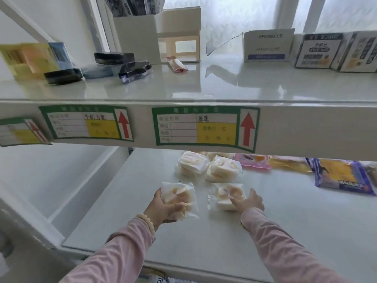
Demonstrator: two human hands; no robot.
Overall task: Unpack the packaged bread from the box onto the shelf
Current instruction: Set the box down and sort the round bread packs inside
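Observation:
My left hand (163,209) grips a clear-wrapped bread packet (179,196) just above the white lower shelf (285,221). My right hand (248,202) holds a second bread packet (226,194) that lies on the shelf, fingers curled over its near side. Behind them, further in on the same shelf, two more bread packets (191,165) (222,168) lie side by side, partly hidden by the upper shelf's front edge. The box is not in view.
The upper shelf's front rail (306,127) carries green price labels (206,127) and overhangs the lower shelf. Pink, yellow and purple snack packets (342,176) lie at the right rear. The upper shelf holds black packs (114,58) and white cartons (265,45).

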